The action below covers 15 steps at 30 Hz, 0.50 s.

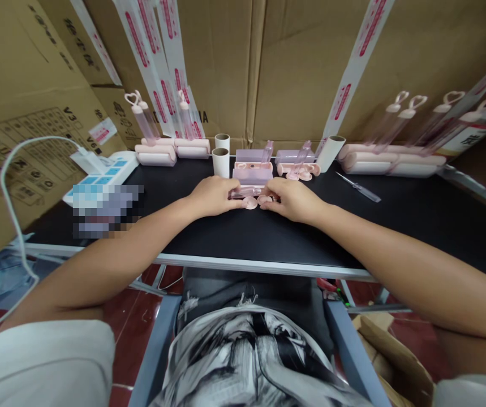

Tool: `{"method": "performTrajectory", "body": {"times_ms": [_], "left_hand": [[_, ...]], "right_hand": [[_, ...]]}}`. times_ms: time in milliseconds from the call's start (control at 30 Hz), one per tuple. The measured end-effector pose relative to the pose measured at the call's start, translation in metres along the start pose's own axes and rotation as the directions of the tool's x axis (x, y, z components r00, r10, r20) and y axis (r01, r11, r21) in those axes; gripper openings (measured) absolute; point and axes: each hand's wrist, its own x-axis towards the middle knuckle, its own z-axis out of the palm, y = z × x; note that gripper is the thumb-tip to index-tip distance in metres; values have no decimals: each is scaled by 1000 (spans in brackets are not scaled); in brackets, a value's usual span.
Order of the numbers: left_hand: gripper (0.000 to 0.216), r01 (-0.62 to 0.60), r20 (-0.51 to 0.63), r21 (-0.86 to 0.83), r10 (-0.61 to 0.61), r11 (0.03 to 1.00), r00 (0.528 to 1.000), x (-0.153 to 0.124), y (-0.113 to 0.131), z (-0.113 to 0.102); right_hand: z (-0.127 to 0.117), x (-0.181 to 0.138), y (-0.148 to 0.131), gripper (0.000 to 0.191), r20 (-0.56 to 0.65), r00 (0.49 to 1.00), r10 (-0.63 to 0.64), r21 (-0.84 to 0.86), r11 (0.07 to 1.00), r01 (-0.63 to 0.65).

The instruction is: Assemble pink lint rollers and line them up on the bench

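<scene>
Near the middle of the black table, my left hand [214, 195] is closed on the left end of a clear pink tube [246, 193], which lies sideways. My right hand [297, 199] is at the tube's right end with fingers curled in a pinch; what they hold is partly hidden. A round pink disc [250, 203] lies below the tube, between the hands, and a second disc [263, 199] shows at my right fingertips. Just behind are open pink-and-lilac cases [253, 174], with another open case [297, 169] to the right, clear tubes standing in them.
White cardboard rolls [221, 164] stand behind my left hand, another roll [331, 151] at the right. Closed pink cases [155, 154] with heart-topped tubes [144, 118] line both back sides. A screwdriver [361, 189] lies right. A power strip [102, 178] sits left. Cardboard [217, 62] walls the back.
</scene>
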Motion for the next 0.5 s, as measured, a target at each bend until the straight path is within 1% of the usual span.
{"method": "performTrajectory", "body": {"times_ms": [333,500], "left_hand": [[49,35,-14,28,-35,999,999,5,2,2],[47,30,-29,33,-29,999,999,6,0,4]], "right_hand": [[3,5,8,18,-2,1000,5,-36,999,-5],[7,8,9,15,-8,1000,9,-43,999,-9]]}}
